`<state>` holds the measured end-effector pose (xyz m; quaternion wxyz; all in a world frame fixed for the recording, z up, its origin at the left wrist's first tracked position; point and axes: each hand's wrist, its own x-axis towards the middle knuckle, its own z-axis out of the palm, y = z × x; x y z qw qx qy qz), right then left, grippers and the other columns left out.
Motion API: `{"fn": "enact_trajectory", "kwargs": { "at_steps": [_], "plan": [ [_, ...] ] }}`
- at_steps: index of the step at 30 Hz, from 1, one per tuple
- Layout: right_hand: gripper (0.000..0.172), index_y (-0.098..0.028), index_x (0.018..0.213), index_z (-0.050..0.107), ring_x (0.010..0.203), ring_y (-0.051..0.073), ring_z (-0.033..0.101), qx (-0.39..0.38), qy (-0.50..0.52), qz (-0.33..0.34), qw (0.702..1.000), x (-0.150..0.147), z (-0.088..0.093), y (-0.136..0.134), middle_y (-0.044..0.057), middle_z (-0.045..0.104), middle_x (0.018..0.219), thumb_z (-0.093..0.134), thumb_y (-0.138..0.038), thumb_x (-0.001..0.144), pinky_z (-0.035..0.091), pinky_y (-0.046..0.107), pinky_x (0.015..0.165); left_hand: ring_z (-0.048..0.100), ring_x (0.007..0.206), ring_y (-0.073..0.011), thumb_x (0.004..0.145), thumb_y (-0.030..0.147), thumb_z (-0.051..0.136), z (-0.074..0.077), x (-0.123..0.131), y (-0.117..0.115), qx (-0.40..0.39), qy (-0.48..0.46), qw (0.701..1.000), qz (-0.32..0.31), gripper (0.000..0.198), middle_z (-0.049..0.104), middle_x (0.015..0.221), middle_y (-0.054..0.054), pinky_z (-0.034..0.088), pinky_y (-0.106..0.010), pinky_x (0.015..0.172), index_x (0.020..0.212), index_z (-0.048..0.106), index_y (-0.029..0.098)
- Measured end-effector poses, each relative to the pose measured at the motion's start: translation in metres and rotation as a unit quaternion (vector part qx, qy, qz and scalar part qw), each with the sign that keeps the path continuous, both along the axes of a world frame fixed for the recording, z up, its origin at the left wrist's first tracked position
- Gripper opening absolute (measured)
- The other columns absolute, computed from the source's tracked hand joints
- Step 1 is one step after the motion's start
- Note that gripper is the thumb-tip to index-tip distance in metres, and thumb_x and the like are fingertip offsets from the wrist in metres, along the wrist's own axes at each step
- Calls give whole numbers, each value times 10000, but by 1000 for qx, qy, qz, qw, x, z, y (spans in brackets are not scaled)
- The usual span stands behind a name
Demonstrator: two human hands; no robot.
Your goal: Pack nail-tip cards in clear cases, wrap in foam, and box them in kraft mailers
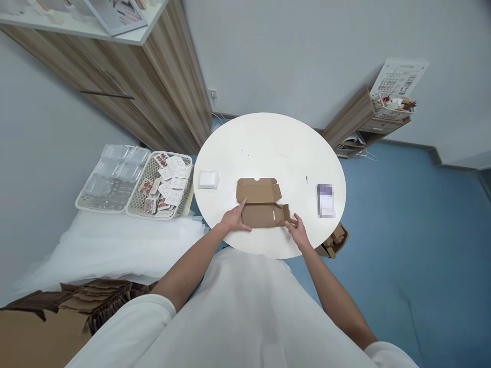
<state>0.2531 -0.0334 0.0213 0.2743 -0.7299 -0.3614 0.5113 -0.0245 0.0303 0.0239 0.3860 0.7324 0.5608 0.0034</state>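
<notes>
A brown cardboard mailer box lies on the white round table, partly folded, its lid laid back flat on the far side. My left hand grips the box's left end, thumb along the near edge and fingers at the far corner. At the right end, the fingers of my right hand hold the raised end flap. A small white slot or strip shows near that end of the box floor.
On the table are a white packet stack at left and a blurred purple-white packet at right. Left of it stand baskets of cards and clear plastic cases. Flattened cardboard is stacked lower left; a carton sits by the table's right edge.
</notes>
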Motion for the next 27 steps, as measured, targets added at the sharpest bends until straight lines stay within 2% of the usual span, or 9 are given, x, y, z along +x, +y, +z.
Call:
{"fn": "enact_trajectory", "kwargs": {
  "at_steps": [3,7,10,14,19,27],
  "plan": [
    [718,-256,1322,295,1024,206,535,-13,51,-7,999,-7,4,4,103,476,1253,572,-479,699,464,315,775,520,1027,-309,431,562,723,1,2,0,0,-2,1000,-3,1233,514,1196,-105,399,-307,709,1389,19,232],
    [542,-230,1202,470,878,179,568,0,29,21,999,-17,8,16,74,563,1123,499,-501,733,462,290,680,505,1059,-308,440,570,713,2,3,-2,0,6,1000,-4,1236,503,1216,-103,394,-302,721,1388,-6,238],
    [434,-213,1086,548,797,157,571,5,-6,67,998,-23,8,27,53,607,1017,440,-485,764,450,278,666,501,1067,-312,449,577,704,2,3,-3,3,20,1000,-3,1234,495,1226,-115,391,-312,740,1387,-19,232],
    [329,-216,978,555,779,147,571,-20,-109,127,986,-29,7,43,30,626,916,517,-419,721,424,249,643,501,1070,-306,464,584,693,2,4,-4,4,28,1000,-8,1231,487,1236,-115,389,-319,756,1385,-41,226],
    [157,-219,708,508,653,149,535,-45,-241,172,954,-37,4,54,7,595,711,521,-375,709,355,244,541,476,1107,-303,469,569,701,2,5,-7,5,30,1000,-3,1221,450,1279,-112,381,-321,794,1382,-40,241],
    [93,-229,643,460,647,185,536,-43,-290,187,937,-36,-3,46,19,541,634,514,-279,701,325,261,522,427,1149,-339,419,527,749,-5,10,-7,10,-25,1000,-2,1230,411,1282,-150,384,-364,836,1389,53,230]
  ]
}}
